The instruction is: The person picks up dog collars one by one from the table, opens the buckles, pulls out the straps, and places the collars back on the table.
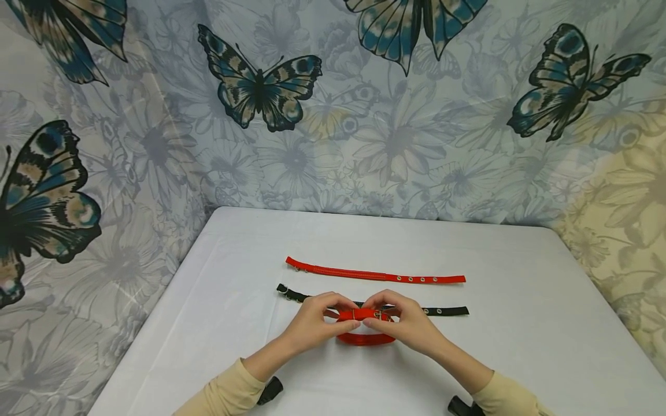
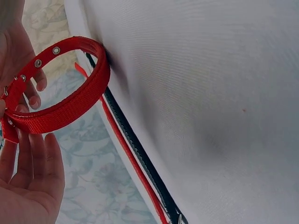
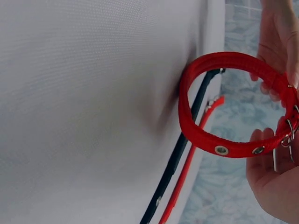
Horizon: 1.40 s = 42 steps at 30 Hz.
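A red collar (image 1: 366, 340) with metal eyelets is bent into a closed loop, held over the table between both hands. My left hand (image 1: 321, 318) pinches its upper band near the left end of the buckle part. On the other side, my right hand (image 1: 404, 319) pinches the band by the metal buckle (image 3: 290, 130) and ring. The loop (image 2: 70, 116) hangs down toward the tabletop, its eyelets showing in both wrist views. Behind the hands lies a black collar (image 1: 447, 311), stretched straight and partly hidden by them.
Farther back, a second red collar (image 1: 343, 271) lies straight, roughly parallel to the black one. All rest on a white-covered table (image 1: 218, 260). Butterfly-patterned cloth (image 1: 291, 162) rises at the back and sides of the table.
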Available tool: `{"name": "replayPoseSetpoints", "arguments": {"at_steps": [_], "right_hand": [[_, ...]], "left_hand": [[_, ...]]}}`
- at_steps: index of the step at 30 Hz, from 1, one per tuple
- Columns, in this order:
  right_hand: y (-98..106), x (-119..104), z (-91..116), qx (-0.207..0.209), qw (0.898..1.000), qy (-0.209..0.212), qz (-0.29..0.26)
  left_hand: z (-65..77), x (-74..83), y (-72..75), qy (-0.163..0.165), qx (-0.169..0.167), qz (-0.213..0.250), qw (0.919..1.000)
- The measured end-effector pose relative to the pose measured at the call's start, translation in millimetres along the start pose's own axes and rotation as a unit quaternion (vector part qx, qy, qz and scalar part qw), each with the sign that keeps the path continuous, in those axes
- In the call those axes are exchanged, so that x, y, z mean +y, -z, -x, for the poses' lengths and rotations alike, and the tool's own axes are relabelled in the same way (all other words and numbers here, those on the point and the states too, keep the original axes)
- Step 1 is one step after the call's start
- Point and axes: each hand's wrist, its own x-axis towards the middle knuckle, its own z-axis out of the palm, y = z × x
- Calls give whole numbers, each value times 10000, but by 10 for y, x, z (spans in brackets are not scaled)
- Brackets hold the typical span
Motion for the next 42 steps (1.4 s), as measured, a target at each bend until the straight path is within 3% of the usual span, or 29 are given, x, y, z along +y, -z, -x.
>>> {"name": "replayPoseSetpoints", "arguments": {"at_steps": [8, 19, 29, 37, 42], "right_hand": [[-14, 1, 12, 105, 9999, -54, 41], [-7, 4, 32, 78, 9989, -318, -344], [6, 60, 44, -123, 9974, -310, -634], [-20, 36, 29, 2, 9988, -63, -485], [-41, -37, 16, 195, 9982, 567, -1]], "left_hand": [[-7, -73, -12, -130, -17, 66, 9999], [-22, -115, -46, -464, 178, 54, 9988], [-11, -138, -64, -366, 192, 280, 9988], [-17, -155, -71, -239, 244, 318, 9989], [-5, -152, -89, -421, 317, 290, 9982]]}}
